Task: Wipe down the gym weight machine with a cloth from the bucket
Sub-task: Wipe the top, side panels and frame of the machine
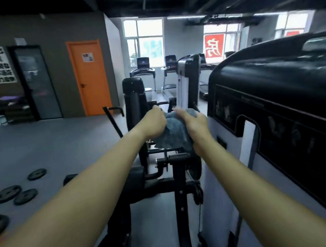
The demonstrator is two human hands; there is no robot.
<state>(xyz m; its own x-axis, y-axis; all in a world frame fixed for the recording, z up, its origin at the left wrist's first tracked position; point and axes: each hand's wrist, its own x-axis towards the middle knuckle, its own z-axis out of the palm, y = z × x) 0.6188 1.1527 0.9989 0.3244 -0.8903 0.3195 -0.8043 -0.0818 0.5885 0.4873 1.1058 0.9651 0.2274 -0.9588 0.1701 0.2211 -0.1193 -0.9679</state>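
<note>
A blue-grey cloth (174, 134) hangs bunched in the air between both of my outstretched hands. My left hand (154, 122) grips its left edge with curled fingers. My right hand (192, 120) grips its top right part. The black weight machine (174, 172) stands right below the cloth, its frame and padded parts running from the middle to the bottom of the view. Its black and white weight-stack housing (275, 100) fills the right side, close to my right forearm. No bucket is in view.
Several black weight plates (15, 193) lie on the grey floor at the left. Treadmills (143, 73) stand under the windows at the back. An orange door (91, 76) and a glass door are in the left wall.
</note>
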